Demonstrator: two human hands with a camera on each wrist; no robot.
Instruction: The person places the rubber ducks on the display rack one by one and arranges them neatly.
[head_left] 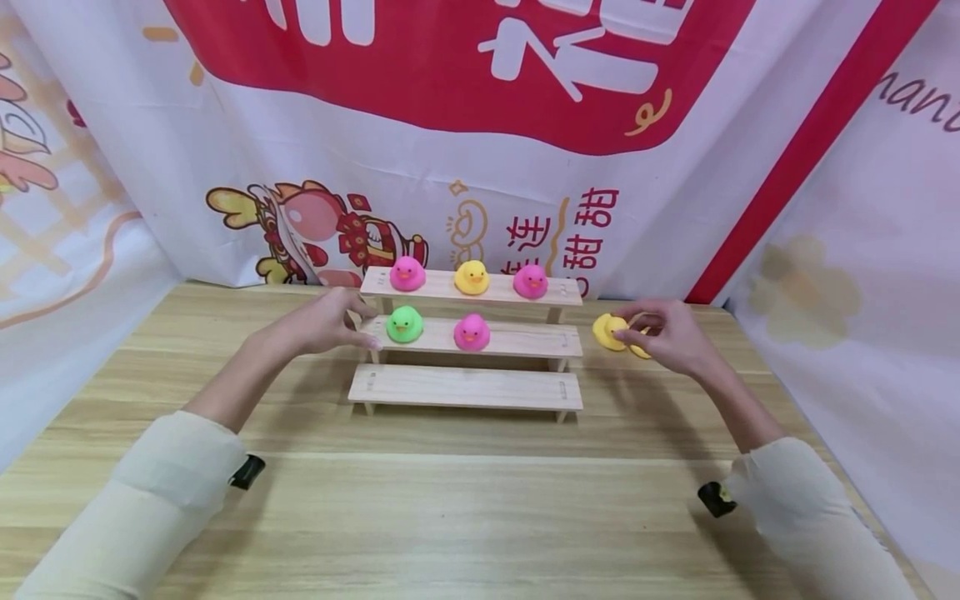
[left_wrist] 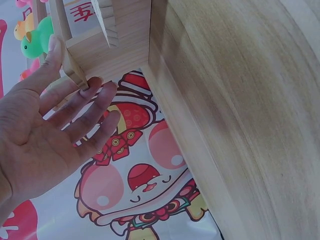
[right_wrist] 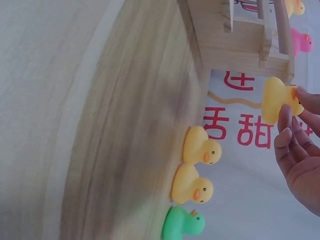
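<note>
My left hand point(head_left: 326, 321) holds the left end of the middle tier of a three-tier wooden stand point(head_left: 525, 337), with the thumb beside a green rubber duck point(head_left: 405, 325). In the left wrist view its other fingers spread past the tier's end. A pink duck point(head_left: 472, 332) sits mid-tier, right of the green one. Right of the stand, my right hand point(head_left: 667, 333) pinches a yellow rubber duck point(right_wrist: 274, 102) between thumb and fingers, raised above the table in the right wrist view. On the top tier sit a pink duck point(head_left: 407, 273), a yellow duck point(head_left: 472, 277) and another pink duck point(head_left: 531, 282).
In the right wrist view, two yellow ducks point(right_wrist: 192, 184) and a green duck point(right_wrist: 182, 223) stand in a row on the wooden table point(head_left: 480, 517). The stand's bottom tier point(head_left: 465, 387) bears no ducks. A printed cloth point(head_left: 420, 158) hangs behind the stand.
</note>
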